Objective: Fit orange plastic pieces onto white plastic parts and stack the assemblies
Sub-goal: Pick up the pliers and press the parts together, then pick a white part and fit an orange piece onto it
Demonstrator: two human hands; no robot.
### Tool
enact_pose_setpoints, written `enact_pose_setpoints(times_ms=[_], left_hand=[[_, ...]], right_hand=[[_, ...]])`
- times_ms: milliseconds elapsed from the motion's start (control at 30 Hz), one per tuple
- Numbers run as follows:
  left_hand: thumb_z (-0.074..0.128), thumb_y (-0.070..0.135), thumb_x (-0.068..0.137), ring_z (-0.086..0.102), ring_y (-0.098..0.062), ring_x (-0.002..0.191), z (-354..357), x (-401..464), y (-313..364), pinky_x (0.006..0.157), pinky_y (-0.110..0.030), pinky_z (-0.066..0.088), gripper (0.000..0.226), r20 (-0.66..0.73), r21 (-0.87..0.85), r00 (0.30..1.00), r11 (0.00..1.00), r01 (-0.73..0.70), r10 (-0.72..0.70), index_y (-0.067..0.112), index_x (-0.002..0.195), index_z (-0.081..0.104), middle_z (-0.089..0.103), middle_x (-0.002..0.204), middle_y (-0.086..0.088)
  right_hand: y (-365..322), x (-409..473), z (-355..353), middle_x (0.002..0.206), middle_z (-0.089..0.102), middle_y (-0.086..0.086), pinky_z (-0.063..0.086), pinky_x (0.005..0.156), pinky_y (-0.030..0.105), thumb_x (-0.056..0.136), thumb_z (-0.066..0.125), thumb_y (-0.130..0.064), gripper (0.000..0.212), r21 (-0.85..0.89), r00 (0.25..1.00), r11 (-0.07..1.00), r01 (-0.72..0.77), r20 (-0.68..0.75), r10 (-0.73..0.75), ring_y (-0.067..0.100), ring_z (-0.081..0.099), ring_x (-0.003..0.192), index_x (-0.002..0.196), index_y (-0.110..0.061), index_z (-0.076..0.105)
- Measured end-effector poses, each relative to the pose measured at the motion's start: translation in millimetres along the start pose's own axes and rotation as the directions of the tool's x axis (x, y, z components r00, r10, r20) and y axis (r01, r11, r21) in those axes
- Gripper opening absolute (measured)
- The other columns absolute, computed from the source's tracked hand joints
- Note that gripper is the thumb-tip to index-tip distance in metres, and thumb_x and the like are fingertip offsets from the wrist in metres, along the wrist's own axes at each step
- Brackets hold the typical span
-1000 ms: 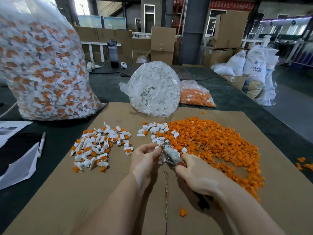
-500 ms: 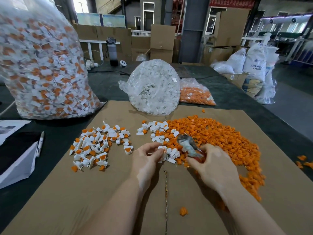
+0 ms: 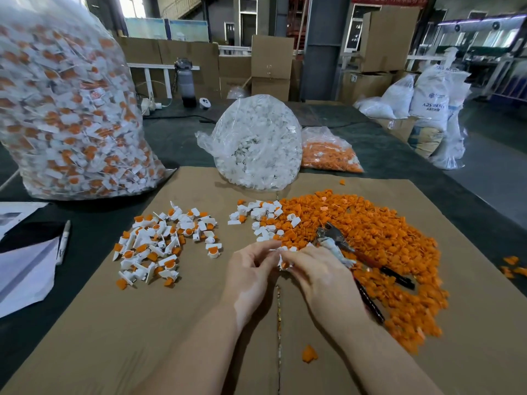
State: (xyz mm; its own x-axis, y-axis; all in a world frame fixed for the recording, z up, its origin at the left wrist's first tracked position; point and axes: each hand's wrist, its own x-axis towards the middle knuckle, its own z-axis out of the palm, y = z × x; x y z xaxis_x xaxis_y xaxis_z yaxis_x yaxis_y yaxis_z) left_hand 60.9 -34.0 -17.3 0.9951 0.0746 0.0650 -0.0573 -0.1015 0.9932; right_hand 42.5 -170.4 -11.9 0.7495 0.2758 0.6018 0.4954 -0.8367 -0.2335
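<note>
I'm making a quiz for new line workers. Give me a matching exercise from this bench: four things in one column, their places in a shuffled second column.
1. pliers
2. finished assemblies
3. pen
4. bag of white parts

A. far edge of the cardboard, centre
B. on the loose orange pieces
C. left of the cardboard, beside papers
D. on the cardboard, left of both hands

Pairs: 1-B, 2-D, 3-C, 4-A

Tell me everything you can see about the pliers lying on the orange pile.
The pliers lie flat on the heap of loose orange pieces, just beyond the right hand. Grey metal jaws point up-left; two dark handles splay down-right, open. Something pale is wrapped around the neck. Neither hand grips them; whether the right hand touches them is unclear.
</note>
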Motion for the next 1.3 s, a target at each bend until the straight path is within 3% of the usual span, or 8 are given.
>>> enact_pose_setpoints(times_ms=[67,133,233,400,633,867,1033,1300], left_hand=[[0.06,-0.004,0.085,0.064,-0.008,0.077,-2.1,-3.0,1.1,0.069,-0.012,0.049,0.025,0.046,-0.061,0.999,0.998,0.033,-0.03,0.012,0.102,0.069,0.071,0.087,-0.003],[0.062,-0.009,0.079,0.058,-0.009,0.071,-4.3,-5.4,-0.4,0.066,-0.012,0.048,0.036,0.107,-0.002,0.994,1.0,0.001,-0.001,0.013,0.108,0.067,0.066,0.083,-0.007],[0.073,-0.001,0.074,0.052,-0.003,0.065,-4.2,-6.8,-1.1,0.064,-0.008,0.043,0.04,0.143,0.173,0.987,0.98,-0.098,0.073,0.017,0.109,0.066,0.063,0.082,-0.003],[0.074,0.005,0.076,0.058,-0.008,0.076,-2.0,-7.8,0.1,0.067,-0.008,0.044,0.034,0.103,0.228,0.99,0.966,-0.122,0.101,0.024,0.102,0.065,0.066,0.086,0.003],[0.074,0.009,0.077,0.057,-0.006,0.08,-1.1,-8.3,-1.2,0.07,-0.007,0.043,0.034,0.119,0.29,0.983,0.942,-0.171,0.141,0.022,0.106,0.066,0.065,0.092,0.006],[0.071,0.008,0.078,0.056,0.0,0.096,2.2,-7.9,-5.0,0.08,0.002,0.035,0.033,0.136,0.452,0.96,0.847,-0.281,0.246,0.022,0.108,0.068,0.064,0.102,0.013],[0.071,0.007,0.078,0.051,0.003,0.085,3.1,-10.0,-5.1,0.073,0.006,0.031,0.03,0.144,0.505,0.944,0.798,-0.328,0.297,0.02,0.106,0.07,0.06,0.094,0.015],[0.068,0.005,0.08,0.045,0.015,0.072,2.3,-12.4,-0.4,0.068,0.007,0.029,0.031,0.211,0.529,0.936,0.772,-0.352,0.282,0.02,0.107,0.069,0.052,0.088,0.019]], right_hand=[[-4.6,-0.2,5.2,0.075,0.065,0.003,0.055,0.062,0.035,0.072,0.077,-0.001,0.014,0.067,0.999,0.998,-0.015,-0.036,0.017,0.021,0.062,0.072,0.082,-0.008,0.071],[-3.8,-1.4,8.8,0.073,0.064,0.003,0.054,0.061,0.035,0.072,0.077,0.002,0.012,0.11,0.995,0.993,-0.054,-0.075,0.062,0.02,0.062,0.071,0.077,-0.007,0.069],[-3.2,-4.9,11.1,0.076,0.066,0.002,0.051,0.066,0.028,0.072,0.076,0.003,0.013,0.14,0.991,0.989,-0.052,-0.116,0.069,0.018,0.063,0.073,0.079,-0.006,0.07],[-0.3,-8.7,9.7,0.083,0.069,0.004,0.054,0.074,0.028,0.075,0.073,0.004,0.018,0.186,0.971,0.968,-0.166,-0.138,0.193,0.021,0.066,0.081,0.091,-0.004,0.072],[-3.6,-8.8,6.1,0.082,0.067,0.003,0.056,0.069,0.037,0.074,0.074,0.004,0.013,0.201,0.987,0.973,-0.11,-0.094,0.131,0.021,0.064,0.08,0.084,-0.006,0.071],[-5.0,-8.4,6.7,0.076,0.064,0.004,0.054,0.066,0.032,0.074,0.076,0.0,0.009,0.14,0.994,0.988,-0.061,-0.078,0.072,0.02,0.062,0.075,0.075,-0.006,0.068],[-6.5,-8.7,8.0,0.071,0.061,0.005,0.045,0.063,0.023,0.072,0.076,0.002,0.015,0.09,0.996,0.996,-0.027,-0.082,0.034,0.02,0.059,0.07,0.069,-0.004,0.063],[-8.1,-10.6,8.1,0.07,0.059,0.007,0.05,0.056,0.03,0.07,0.077,0.001,0.017,0.068,0.997,0.997,-0.03,-0.073,0.035,0.023,0.058,0.067,0.068,-0.003,0.06]])
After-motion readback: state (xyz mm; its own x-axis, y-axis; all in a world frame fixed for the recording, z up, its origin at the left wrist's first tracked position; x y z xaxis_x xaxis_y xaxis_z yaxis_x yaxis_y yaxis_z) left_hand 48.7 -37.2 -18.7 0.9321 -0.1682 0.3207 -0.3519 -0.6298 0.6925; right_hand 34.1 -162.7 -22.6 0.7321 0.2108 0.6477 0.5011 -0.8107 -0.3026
